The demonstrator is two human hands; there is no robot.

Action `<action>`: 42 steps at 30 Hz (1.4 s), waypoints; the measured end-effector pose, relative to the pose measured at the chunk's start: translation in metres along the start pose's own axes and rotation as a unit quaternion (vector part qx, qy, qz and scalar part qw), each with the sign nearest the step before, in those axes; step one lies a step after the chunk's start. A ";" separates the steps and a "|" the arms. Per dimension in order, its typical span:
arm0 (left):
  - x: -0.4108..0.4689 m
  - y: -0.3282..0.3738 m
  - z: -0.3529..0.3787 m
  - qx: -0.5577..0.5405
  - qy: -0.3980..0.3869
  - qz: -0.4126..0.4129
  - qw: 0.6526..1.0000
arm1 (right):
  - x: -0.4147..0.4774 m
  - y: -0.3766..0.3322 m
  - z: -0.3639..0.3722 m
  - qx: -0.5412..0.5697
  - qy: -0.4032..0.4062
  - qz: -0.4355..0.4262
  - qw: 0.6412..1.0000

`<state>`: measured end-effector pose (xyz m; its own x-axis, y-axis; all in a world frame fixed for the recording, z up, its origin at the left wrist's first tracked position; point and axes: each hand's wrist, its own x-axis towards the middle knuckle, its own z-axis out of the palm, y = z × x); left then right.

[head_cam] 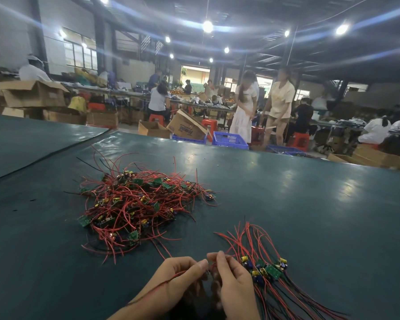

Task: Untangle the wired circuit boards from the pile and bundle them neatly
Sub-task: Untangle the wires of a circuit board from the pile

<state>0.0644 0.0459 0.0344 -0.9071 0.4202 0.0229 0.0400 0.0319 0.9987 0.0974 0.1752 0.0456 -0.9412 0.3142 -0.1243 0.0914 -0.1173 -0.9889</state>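
A tangled pile of small green circuit boards with red and black wires (139, 204) lies on the dark green table (310, 204), ahead and left of my hands. At the right lies a sorted bundle of boards (266, 269) with their wires fanned out side by side. My left hand (180, 273) and my right hand (231, 280) meet near the table's front edge, fingertips together, pinching a red wire (164, 281) that trails back over my left wrist. What hangs below my fingers is blurred.
The table has a seam at the far left (56, 148). Beyond its far edge stand blue plastic crates (230, 139), cardboard boxes (187, 128), red stools and several people at other work tables.
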 end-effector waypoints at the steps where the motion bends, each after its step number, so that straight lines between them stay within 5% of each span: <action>1: 0.000 -0.001 -0.001 0.001 0.001 0.003 1.000 | 0.001 0.000 -0.001 -0.001 0.015 0.004 1.000; 15: 0.001 -0.008 -0.001 0.012 0.005 0.031 0.999 | 0.003 0.008 0.000 -0.092 -0.002 -0.015 0.996; 31: -0.001 0.002 -0.004 -0.031 -0.033 0.048 0.998 | 0.033 0.001 -0.037 0.155 0.060 0.020 0.986; 38: 0.003 -0.006 -0.005 -0.017 -0.001 0.046 0.999 | 0.010 0.009 -0.007 -0.023 0.002 -0.048 0.999; 42: 0.001 -0.006 -0.003 -0.030 -0.014 0.041 0.999 | 0.000 0.012 0.005 -0.029 -0.037 -0.062 0.997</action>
<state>0.0617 0.0438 0.0284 -0.8898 0.4442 0.1047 0.0885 -0.0571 0.9944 0.0969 0.1689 0.0344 -0.9674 0.2531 0.0042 -0.0111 -0.0260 -0.9996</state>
